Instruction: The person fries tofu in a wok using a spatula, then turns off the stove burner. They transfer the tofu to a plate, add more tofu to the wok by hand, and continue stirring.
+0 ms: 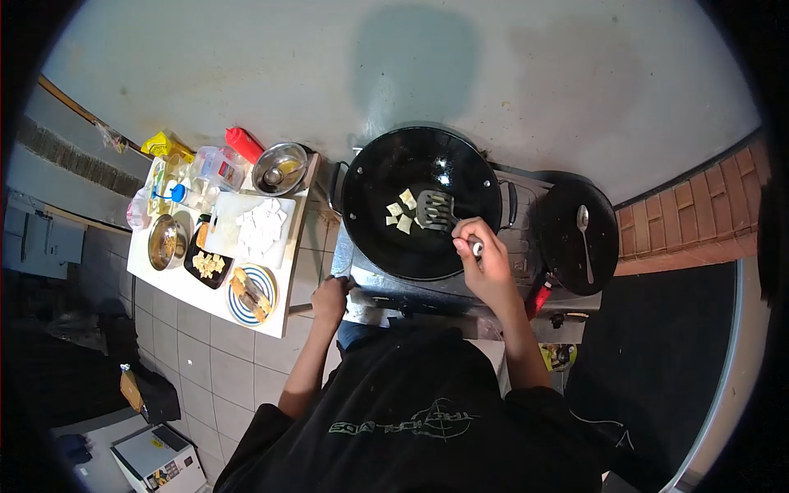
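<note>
My right hand [486, 261] is closed round the handle of a black slotted spatula [435, 209]. The spatula's head lies inside a large black wok [386, 251] on the stove [374, 287], against a few pale cut pieces [404, 223]. Oil or moisture shines on the wok's inner wall. Down at the stove's front left corner, my left hand [330, 299] is closed, its fingers curled at a small dark part there. What those fingers grip is mostly hidden by the hand.
Right of the wok sits a black pan [567, 246] with a red handle and a spoon [584, 238]. A side table [275, 316] at left bears a white cutting board [222, 238], a striped plate [265, 279], a black tray [215, 278], metal bowls [280, 168] and a red bottle [243, 145].
</note>
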The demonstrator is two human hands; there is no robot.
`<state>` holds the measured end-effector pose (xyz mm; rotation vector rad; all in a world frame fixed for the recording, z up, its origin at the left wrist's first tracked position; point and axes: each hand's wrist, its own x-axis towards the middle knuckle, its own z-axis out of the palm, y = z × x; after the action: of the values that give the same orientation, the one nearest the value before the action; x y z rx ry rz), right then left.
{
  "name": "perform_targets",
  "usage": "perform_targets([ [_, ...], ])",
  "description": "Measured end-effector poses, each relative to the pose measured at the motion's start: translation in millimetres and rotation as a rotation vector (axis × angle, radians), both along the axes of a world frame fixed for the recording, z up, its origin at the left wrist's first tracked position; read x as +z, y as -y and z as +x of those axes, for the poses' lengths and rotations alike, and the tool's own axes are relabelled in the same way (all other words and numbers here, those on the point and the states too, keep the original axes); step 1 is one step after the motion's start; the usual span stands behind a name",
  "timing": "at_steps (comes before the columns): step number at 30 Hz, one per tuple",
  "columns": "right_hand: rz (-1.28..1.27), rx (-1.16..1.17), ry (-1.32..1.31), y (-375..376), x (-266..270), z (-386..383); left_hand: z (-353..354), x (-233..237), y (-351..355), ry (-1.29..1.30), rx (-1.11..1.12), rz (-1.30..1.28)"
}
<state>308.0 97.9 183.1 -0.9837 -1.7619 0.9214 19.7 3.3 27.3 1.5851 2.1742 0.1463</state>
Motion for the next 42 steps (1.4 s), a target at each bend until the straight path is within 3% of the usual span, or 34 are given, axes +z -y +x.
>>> perform_targets([
  [6,0.115,0.095,-0.016,-13.1,-10.5,5.0,9.4,5.8,2.1,-0.059,0.056,0.004],
  [32,-0.103,0.113,-0.091,-20.6,-6.3,14.6,7.5,3.2,4.4,-0.055,0.069,-0.009],
  [38,0.065,0.144,-0.016,-28.9,-6.7,-1.3,12.6,5.3,7.0,-0.039,0.108,0.021],
  [42,0.041,0.174,-0.017,-30.5,-6.9,-3.6,10.9,2.3,5.4,-0.047,0.078,0.023],
])
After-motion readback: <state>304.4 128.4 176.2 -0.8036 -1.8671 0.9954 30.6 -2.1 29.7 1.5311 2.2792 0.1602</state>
